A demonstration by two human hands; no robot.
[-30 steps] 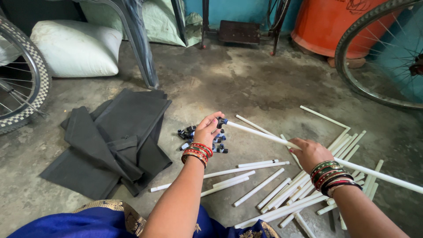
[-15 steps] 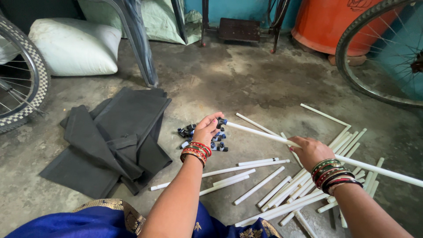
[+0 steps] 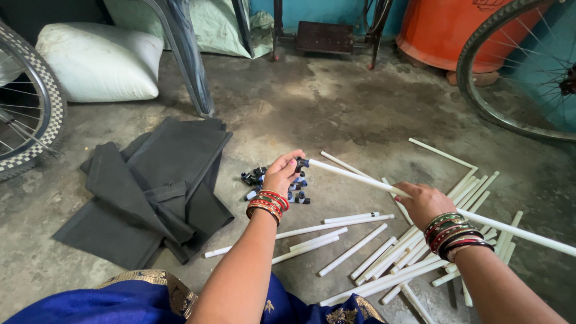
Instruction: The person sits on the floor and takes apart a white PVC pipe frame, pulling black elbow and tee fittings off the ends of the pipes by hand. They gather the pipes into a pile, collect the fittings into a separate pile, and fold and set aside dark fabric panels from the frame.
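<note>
My right hand (image 3: 423, 203) grips a long white tube (image 3: 360, 177) near its middle; the tube runs from centre to the right edge. My left hand (image 3: 282, 173) pinches a small black connector (image 3: 302, 162) at the tube's left tip. Just beneath lies a little heap of black connectors (image 3: 257, 177) on the concrete floor. Several more white tubes (image 3: 384, 261) lie scattered on the floor below and to the right of my hands.
Folded dark grey fabric (image 3: 150, 186) lies at the left. A bicycle wheel (image 3: 30, 108) and a white sack (image 3: 102, 63) are at far left, a second wheel (image 3: 516, 78) and an orange drum (image 3: 444, 27) at the back right. A chair leg (image 3: 186, 60) stands behind.
My left hand has shifted slightly at the tube's tip with the connector. The tube and my right hand have barely moved.
</note>
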